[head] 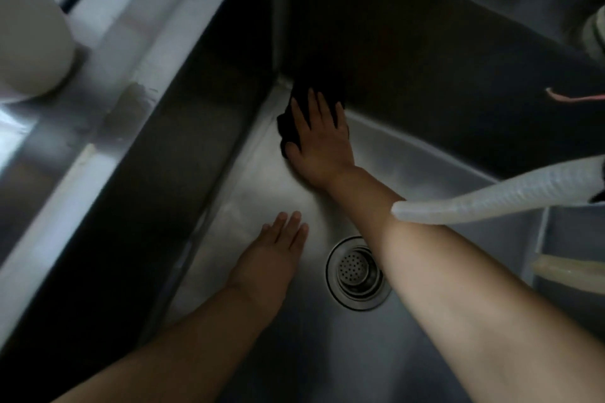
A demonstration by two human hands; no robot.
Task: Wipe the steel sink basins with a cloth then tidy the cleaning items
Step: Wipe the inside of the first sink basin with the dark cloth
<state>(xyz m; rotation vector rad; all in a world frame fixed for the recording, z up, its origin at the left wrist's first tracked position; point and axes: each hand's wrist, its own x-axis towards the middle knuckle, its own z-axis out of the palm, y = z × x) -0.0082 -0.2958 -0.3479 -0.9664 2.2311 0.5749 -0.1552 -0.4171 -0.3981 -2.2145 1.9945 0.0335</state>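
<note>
Pretty dim shot overall, everything's looking grey and washed out. The brightest light is coming in from the left edge, glaring off the steel rim (19,127) there. The sink (248,180) floor is catching a soft sheen in the middle, while its walls in the upper half are sinking into near-black shadow. The dark cloth (288,127) is losing all detail. The white container (29,42) upper left and the hose (497,193) at right are smearing with blur, and straight edges are bending toward the corners.
</note>
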